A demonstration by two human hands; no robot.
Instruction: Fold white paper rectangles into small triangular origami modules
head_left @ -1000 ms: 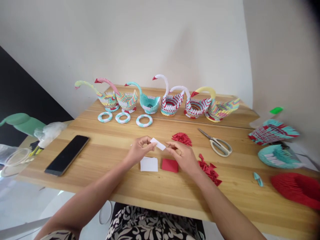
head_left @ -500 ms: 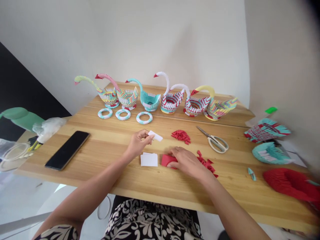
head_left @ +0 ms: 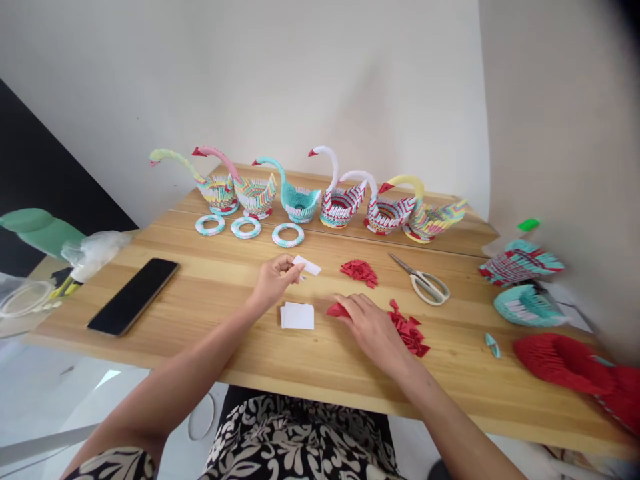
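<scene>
My left hand (head_left: 274, 280) is raised a little over the wooden table (head_left: 210, 293), with its fingers pinched on a small white paper slip (head_left: 307, 265). My right hand (head_left: 367, 323) lies low on the table, fingers resting on a small stack of red paper (head_left: 337, 310), which it mostly covers. Whether it grips the red paper I cannot see. A small stack of white paper slips (head_left: 298, 315) lies flat between my two hands. Two heaps of folded red pieces sit close by, one heap (head_left: 359, 272) beyond my right hand and the other heap (head_left: 409, 330) just right of it.
Several paper swans (head_left: 300, 197) line the table's back edge, with three paper rings (head_left: 245, 228) in front of them. Scissors (head_left: 423, 283) lie at the right, a black phone (head_left: 133, 295) at the left. More folded paper models (head_left: 525, 293) and a red one (head_left: 575, 373) crowd the right end.
My right hand let go of the white slip and dropped to the red paper stack, sliding it. My left hand kept the slip and stayed raised.
</scene>
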